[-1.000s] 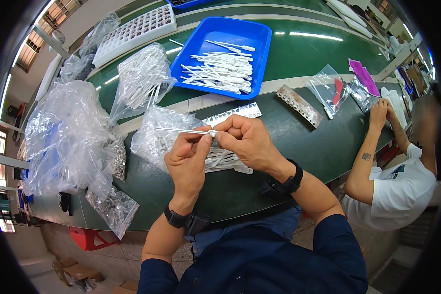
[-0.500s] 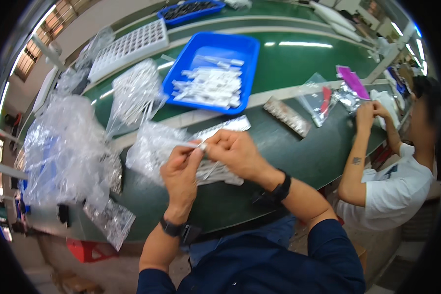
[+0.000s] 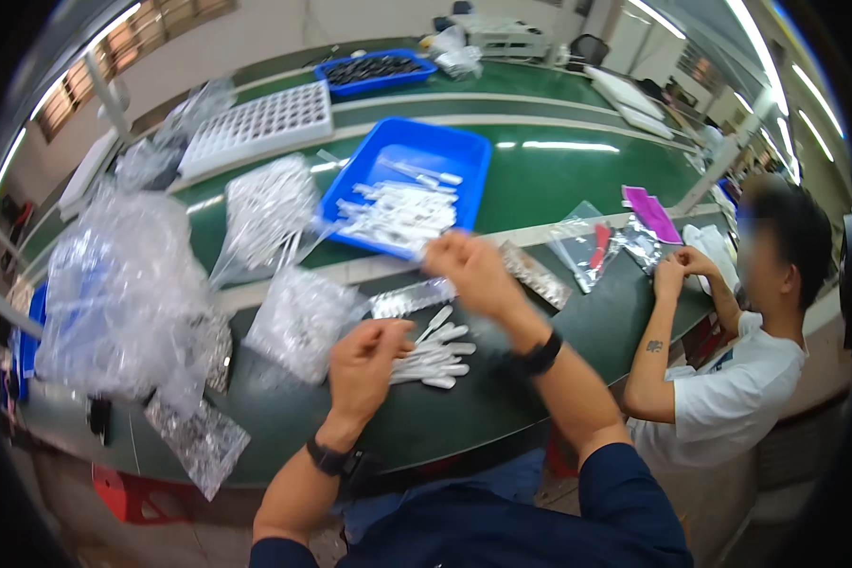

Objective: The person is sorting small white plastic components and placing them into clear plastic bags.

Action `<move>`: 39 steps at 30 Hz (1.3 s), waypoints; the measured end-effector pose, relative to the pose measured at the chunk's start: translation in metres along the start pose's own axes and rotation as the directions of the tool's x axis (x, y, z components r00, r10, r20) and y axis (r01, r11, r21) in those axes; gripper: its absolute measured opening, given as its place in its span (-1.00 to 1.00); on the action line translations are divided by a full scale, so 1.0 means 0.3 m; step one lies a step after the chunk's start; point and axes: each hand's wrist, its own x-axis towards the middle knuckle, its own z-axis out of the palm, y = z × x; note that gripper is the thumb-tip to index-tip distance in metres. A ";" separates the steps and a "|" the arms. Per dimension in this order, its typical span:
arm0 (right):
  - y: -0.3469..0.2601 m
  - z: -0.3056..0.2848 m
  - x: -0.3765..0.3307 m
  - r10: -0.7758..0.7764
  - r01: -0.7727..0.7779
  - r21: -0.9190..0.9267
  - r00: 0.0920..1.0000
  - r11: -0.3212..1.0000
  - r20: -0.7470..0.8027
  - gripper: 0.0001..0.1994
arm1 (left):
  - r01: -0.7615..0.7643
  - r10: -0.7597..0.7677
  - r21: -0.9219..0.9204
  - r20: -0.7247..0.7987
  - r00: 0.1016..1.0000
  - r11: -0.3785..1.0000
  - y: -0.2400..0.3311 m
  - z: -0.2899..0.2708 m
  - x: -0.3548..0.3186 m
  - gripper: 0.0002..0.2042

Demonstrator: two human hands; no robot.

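Note:
My left hand [image 3: 364,367] is closed, thumb against curled fingers, beside a loose pile of white spoon-shaped pieces [image 3: 442,358] on the green table. Whether anything is in those fingers I cannot make out. My right hand [image 3: 478,275] is raised at the near edge of a blue tray [image 3: 481,170], slightly blurred, its fingers drawn together; what they hold, if anything, is hidden. Slim white pieces [image 3: 398,213] fill much of the tray. Between my hands lies a silvery strip [image 3: 412,299], and a clear bag [image 3: 303,322] of small parts sits beyond my left hand.
A clear bag of white sticks [image 3: 270,213] and a large bundle of clear plastic [image 3: 118,293] stand at left. Behind are a white tray with round holes [image 3: 260,128] and a blue tray of dark parts [image 3: 374,70]. A co-worker [image 3: 729,379] works at right near a speckled metal bar [image 3: 535,275].
My hands have parted. The right one moved up and away to the tray's edge, while the left lowered slightly beside the pile. The view has tilted upward.

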 end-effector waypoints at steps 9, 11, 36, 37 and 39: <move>0.144 -0.035 0.292 -0.286 0.181 -0.660 0.957 0.730 -0.054 -0.78 | -0.485 0.389 0.301 0.327 0.861 0.821 -0.008 -0.001 -0.014 -0.83; 0.152 -0.015 0.272 -0.507 0.297 -0.792 0.862 0.533 -0.017 -0.78 | -0.486 0.388 0.300 0.332 0.860 0.821 0.008 -0.010 -0.020 -0.82; -0.117 0.507 0.433 -0.438 0.747 -0.530 0.665 0.402 0.605 -0.91 | -0.798 0.536 0.169 0.660 0.527 0.578 0.000 0.010 -0.060 -0.63; -0.136 0.491 0.393 -0.435 0.725 -0.519 0.688 0.452 0.582 -0.92 | -0.803 0.540 0.169 0.660 0.523 0.571 -0.004 0.016 -0.064 -0.64; -0.170 0.481 0.305 -0.480 0.735 -0.469 0.677 0.490 0.558 -0.91 | -0.807 0.542 0.166 0.662 0.518 0.567 -0.016 0.002 -0.082 -0.66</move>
